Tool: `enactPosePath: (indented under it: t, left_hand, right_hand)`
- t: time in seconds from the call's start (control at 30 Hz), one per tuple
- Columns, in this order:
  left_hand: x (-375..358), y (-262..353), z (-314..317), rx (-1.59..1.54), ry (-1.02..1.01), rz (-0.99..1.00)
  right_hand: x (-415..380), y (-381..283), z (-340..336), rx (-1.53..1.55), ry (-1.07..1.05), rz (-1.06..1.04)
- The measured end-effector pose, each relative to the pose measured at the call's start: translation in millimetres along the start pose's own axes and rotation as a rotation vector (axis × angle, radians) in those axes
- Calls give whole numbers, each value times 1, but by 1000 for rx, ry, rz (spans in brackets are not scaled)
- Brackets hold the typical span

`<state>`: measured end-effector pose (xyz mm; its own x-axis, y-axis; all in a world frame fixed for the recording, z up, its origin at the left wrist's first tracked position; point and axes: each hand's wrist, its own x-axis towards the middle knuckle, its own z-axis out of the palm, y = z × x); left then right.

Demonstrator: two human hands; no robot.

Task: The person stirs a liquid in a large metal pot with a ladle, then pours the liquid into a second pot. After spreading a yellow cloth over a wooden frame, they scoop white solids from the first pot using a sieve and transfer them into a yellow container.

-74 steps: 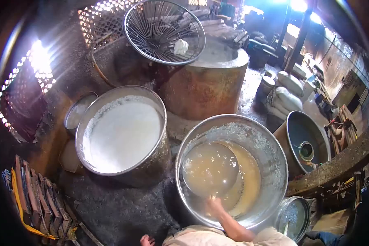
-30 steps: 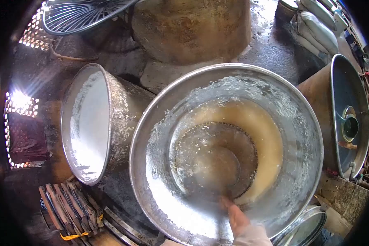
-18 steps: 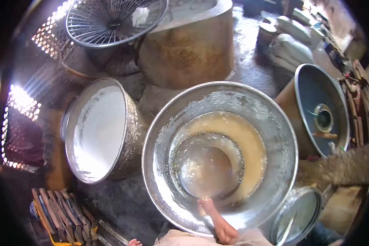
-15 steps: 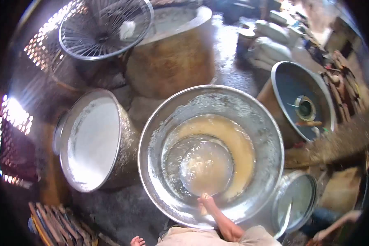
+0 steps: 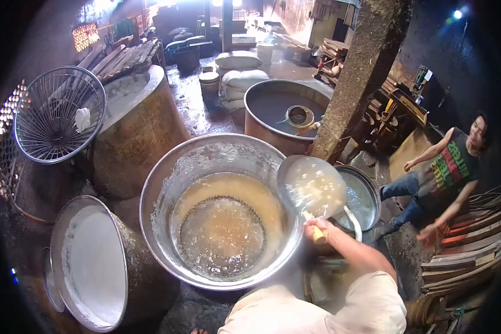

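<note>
"One hand of ours is busy: the right hand (image 5: 320, 228) is closed around the yellowish handle (image 5: 318, 235) of a broad, round ladle (image 5: 313, 183). Where do we have its bowl?"

"Over the right rim of our wide metal vat (image 5: 162, 214), near a round basin (image 5: 376, 195) beside it. We can see pale, cloudy liquid (image 5: 317, 192) glinting in the bowl, but we can't tell whether the metal touches the rim."

"And our left hand (image 5: 199, 331)?"

"Only a sliver of it shows at the bottom edge, so we cannot tell whether it is wide or narrow, or holding anything."

"What do we see in the vat?"

"Brownish liquid (image 5: 273, 197), with a circular, dark-edged rim (image 5: 179, 236) in it. A pale hose (image 5: 354, 222) curves over the near side of the basin, close to our ladle."

"To our left stands a second metal vat (image 5: 145, 264) with white liquid (image 5: 94, 256) in it. Beyond it we have a big rust-stained tub (image 5: 142, 139), and by that a wire basket (image 5: 55, 142) with a white cloth (image 5: 82, 119) inside."

"Past our vat, a wide pot (image 5: 278, 139) of dark liquid has a small round vessel (image 5: 300, 116) in it, near a wooden post (image 5: 357, 72). On our right a person (image 5: 442, 172) in a sleeveless top and jeans leans sideways, arms apart, well away from our hands."
</note>
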<state>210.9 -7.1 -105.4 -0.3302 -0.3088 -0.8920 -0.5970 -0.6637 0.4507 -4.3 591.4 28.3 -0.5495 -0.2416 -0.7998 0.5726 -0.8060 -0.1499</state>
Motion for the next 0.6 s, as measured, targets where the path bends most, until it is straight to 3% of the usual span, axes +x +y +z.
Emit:
enactPosePath:
  t: [0.1, 0.23, 0.3, 0.37, 0.47, 0.5, 0.57, 0.6]
  left_hand:
    - [-18, 3, -4, 48, 15, 33]
    - [-21, 3, -15, -22, 189, 30]
    - [27, -22, -66, 40, -7, 88]
    - [5, -25, -63, 47, 109, 107]
    - [-13, -26, -55, 73, 249, 80]
    - [-24, -26, -47, 46, 291, 66]
    - [-42, -23, -31, 108, 341, 53]
    - [-48, -25, -27, 102, 366, 56]
  right_hand:
    - [-36, -15, 20, 245, -139, -2]
    - [-54, -28, 41, 508, -304, -17]
    - [-41, -29, 43, 540, -752, -42]
    - [-27, -27, 60, 582, -686, -158]
    - [31, -12, 77, 93, -550, -424]
    - [49, 6, 87, -65, -388, -518]
    - [96, 34, 97, -66, -263, -294]
    - [131, 40, 79, -315, -88, -220]
